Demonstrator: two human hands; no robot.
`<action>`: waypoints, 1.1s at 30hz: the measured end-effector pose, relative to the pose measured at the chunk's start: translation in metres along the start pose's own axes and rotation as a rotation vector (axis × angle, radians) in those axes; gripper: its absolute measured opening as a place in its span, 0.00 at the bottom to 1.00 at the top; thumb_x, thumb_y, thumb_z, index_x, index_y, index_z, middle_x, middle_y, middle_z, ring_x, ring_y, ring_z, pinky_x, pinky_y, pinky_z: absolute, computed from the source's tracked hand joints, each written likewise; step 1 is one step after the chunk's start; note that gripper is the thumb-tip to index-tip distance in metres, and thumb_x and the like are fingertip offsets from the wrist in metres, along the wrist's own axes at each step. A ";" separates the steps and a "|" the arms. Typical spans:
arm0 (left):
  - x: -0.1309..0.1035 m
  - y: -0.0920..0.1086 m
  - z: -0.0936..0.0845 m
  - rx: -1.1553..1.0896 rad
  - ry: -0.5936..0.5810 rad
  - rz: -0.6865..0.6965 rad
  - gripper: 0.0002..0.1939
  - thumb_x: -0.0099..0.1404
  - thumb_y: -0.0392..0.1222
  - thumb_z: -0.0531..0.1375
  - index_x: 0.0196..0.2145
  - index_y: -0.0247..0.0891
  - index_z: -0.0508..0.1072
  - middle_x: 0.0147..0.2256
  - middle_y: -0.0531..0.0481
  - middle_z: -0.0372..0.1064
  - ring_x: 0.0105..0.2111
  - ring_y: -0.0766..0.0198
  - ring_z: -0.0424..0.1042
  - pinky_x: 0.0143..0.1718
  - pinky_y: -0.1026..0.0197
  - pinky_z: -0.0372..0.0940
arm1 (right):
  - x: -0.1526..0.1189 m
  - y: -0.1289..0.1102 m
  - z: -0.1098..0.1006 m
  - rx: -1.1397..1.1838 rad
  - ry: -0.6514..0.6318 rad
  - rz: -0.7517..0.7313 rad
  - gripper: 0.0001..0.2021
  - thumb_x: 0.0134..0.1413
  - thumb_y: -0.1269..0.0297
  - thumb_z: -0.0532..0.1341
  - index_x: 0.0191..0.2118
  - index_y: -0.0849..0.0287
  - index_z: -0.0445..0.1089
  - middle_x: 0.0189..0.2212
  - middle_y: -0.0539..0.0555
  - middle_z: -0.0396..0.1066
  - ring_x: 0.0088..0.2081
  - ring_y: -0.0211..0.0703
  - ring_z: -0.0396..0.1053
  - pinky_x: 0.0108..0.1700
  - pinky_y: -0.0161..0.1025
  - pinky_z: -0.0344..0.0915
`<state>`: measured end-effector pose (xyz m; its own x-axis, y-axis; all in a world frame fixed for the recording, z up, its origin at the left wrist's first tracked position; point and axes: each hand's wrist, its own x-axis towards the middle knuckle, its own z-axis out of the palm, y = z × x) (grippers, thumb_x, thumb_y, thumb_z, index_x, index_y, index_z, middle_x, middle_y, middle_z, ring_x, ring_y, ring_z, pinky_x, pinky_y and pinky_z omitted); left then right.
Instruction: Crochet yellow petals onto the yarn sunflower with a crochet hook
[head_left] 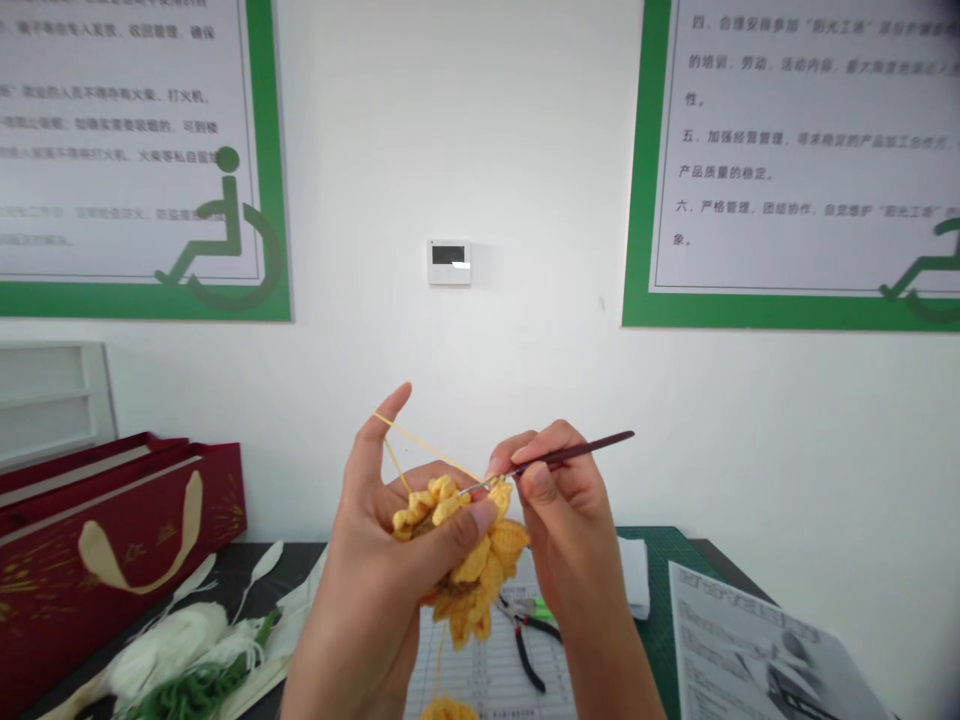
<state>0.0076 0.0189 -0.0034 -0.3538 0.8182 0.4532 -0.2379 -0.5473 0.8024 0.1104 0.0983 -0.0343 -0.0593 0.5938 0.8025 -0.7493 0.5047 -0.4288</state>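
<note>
Yellow crochet petals [484,565] form a ruffled flower-like piece, pinched between the thumb and fingers of my left hand [390,540]. The left index finger points up with a strand of yellow yarn [427,440] looped over it, running down to the piece. My right hand [562,500] grips a crochet hook [574,451] with a dark handle, its metal tip at the top edge of the crochet piece. A yellow yarn ball [448,710] lies below at the bottom edge of the view, with a strand rising from it.
Pliers [529,640] lie on printed sheets [480,665] beneath the hands. At left are red gift bags [180,510], white yarn [169,650] and green yarn [191,695]. A green cutting mat [660,575] and a printed page [757,640] are at right. Behind stands a white wall.
</note>
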 end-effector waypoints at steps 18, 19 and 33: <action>-0.006 0.002 0.000 0.177 0.014 0.100 0.48 0.54 0.39 0.76 0.69 0.52 0.63 0.27 0.51 0.81 0.18 0.66 0.69 0.20 0.67 0.64 | 0.001 -0.018 -0.010 -0.179 -0.022 -0.101 0.06 0.69 0.58 0.65 0.40 0.51 0.73 0.32 0.49 0.80 0.34 0.42 0.76 0.41 0.41 0.73; -0.006 0.002 -0.001 0.179 0.004 0.092 0.48 0.54 0.39 0.76 0.69 0.51 0.63 0.27 0.50 0.81 0.18 0.66 0.68 0.20 0.67 0.64 | 0.001 -0.019 -0.012 -0.180 -0.041 -0.103 0.06 0.69 0.57 0.65 0.40 0.51 0.72 0.32 0.49 0.80 0.34 0.42 0.76 0.41 0.41 0.73; -0.006 0.008 -0.002 0.295 -0.096 0.065 0.43 0.59 0.37 0.72 0.67 0.45 0.60 0.28 0.51 0.81 0.21 0.63 0.72 0.22 0.66 0.67 | 0.000 -0.038 -0.028 -0.468 -0.306 -0.321 0.05 0.73 0.68 0.58 0.46 0.52 0.72 0.36 0.53 0.79 0.39 0.46 0.74 0.43 0.47 0.68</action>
<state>0.0063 0.0095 -0.0008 -0.2691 0.8039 0.5303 0.0600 -0.5356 0.8424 0.1571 0.0970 -0.0295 -0.1174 0.1969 0.9734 -0.3978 0.8888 -0.2277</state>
